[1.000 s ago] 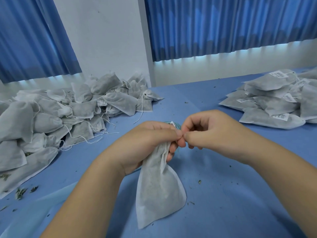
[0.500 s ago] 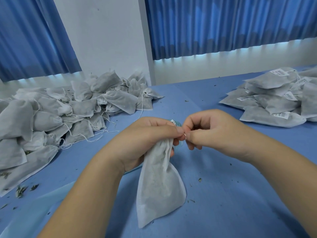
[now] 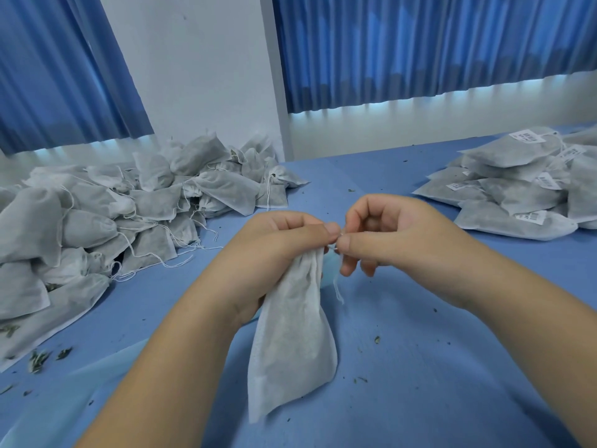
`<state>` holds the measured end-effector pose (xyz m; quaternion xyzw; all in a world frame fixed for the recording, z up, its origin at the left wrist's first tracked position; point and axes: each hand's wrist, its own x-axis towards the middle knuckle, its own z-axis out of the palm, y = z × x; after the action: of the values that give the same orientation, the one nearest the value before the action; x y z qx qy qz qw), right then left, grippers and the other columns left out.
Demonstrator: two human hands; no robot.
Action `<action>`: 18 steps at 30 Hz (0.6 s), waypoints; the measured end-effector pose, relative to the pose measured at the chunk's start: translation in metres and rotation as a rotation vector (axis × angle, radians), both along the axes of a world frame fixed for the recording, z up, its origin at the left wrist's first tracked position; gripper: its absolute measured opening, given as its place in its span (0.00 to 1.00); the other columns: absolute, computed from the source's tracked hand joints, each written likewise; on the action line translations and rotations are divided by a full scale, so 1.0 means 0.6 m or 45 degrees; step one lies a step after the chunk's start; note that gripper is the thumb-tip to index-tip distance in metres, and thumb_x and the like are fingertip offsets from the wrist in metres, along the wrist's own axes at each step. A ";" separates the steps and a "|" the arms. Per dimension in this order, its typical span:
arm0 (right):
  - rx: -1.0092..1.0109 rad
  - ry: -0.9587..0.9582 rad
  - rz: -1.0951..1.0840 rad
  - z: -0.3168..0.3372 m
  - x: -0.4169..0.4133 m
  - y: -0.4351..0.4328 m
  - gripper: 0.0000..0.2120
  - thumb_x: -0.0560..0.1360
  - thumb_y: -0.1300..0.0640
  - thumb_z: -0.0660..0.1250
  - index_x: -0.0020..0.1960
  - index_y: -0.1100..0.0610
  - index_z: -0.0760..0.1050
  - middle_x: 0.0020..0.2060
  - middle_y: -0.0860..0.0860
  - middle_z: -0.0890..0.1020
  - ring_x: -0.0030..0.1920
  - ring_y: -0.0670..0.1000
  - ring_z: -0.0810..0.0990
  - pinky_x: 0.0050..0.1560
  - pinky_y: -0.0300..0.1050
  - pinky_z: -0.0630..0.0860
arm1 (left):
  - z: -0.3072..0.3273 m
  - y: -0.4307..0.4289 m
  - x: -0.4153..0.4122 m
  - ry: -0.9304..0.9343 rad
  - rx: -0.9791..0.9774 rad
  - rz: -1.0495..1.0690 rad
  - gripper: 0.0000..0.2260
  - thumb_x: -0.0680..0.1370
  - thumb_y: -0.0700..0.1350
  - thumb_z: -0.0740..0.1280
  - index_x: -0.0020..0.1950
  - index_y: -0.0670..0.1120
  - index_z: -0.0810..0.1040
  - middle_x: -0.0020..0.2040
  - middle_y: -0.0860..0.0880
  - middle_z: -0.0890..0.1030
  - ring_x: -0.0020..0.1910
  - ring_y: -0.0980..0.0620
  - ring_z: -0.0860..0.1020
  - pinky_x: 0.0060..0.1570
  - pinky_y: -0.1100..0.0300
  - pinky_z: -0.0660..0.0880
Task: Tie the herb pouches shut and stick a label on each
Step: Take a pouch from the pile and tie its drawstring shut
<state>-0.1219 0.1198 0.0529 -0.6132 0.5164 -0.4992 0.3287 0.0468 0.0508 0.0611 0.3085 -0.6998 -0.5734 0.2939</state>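
A white fabric herb pouch (image 3: 292,344) hangs above the blue table, its gathered neck gripped in my left hand (image 3: 277,250). Right beside that neck, my right hand (image 3: 384,234) pinches the pouch's thin white drawstring (image 3: 337,286) between thumb and forefinger. A loose end of the string dangles below my fingers. The two hands touch at the fingertips over the middle of the table.
A big heap of unlabelled pouches (image 3: 106,218) with loose strings fills the left of the blue table (image 3: 420,367). A stack of labelled pouches (image 3: 520,192) lies at the right. Herb crumbs (image 3: 38,360) dot the surface. Blue curtains (image 3: 420,50) and a white wall stand behind.
My right hand has drawn the string a little out from the neck, so a loose end now hangs below it. The pouch stays in my left hand.
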 end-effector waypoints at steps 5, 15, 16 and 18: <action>-0.015 -0.128 -0.065 -0.002 0.006 -0.003 0.06 0.72 0.67 0.71 0.42 0.59 0.74 0.31 0.54 0.82 0.33 0.48 0.82 0.32 0.37 0.74 | -0.001 0.004 -0.005 -0.015 0.018 0.039 0.09 0.66 0.49 0.78 0.34 0.47 0.80 0.33 0.47 0.75 0.32 0.50 0.71 0.33 0.59 0.68; -0.076 0.170 -0.254 -0.005 0.012 -0.003 0.05 0.72 0.60 0.70 0.38 0.53 0.82 0.31 0.51 0.84 0.39 0.55 0.82 0.39 0.49 0.78 | -0.009 0.004 -0.014 -0.053 -0.230 0.296 0.10 0.74 0.48 0.74 0.38 0.43 0.82 0.36 0.46 0.77 0.38 0.52 0.73 0.44 0.56 0.68; -0.055 0.177 -0.258 -0.005 0.012 -0.003 0.05 0.72 0.59 0.70 0.38 0.53 0.82 0.31 0.50 0.84 0.40 0.56 0.82 0.40 0.51 0.78 | -0.010 0.004 -0.015 -0.058 -0.262 0.314 0.10 0.74 0.48 0.74 0.40 0.42 0.82 0.36 0.46 0.77 0.37 0.52 0.72 0.43 0.56 0.68; -0.007 0.184 -0.268 -0.006 0.010 -0.005 0.04 0.71 0.57 0.70 0.38 0.53 0.82 0.32 0.50 0.84 0.38 0.55 0.82 0.40 0.51 0.77 | -0.011 0.005 -0.014 -0.070 -0.297 0.327 0.10 0.74 0.49 0.74 0.40 0.42 0.83 0.34 0.48 0.75 0.35 0.53 0.71 0.40 0.58 0.67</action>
<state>-0.1160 0.1169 0.0491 -0.5909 0.5988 -0.4869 0.2349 0.0382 0.0539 0.0547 0.3747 -0.7242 -0.4375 0.3791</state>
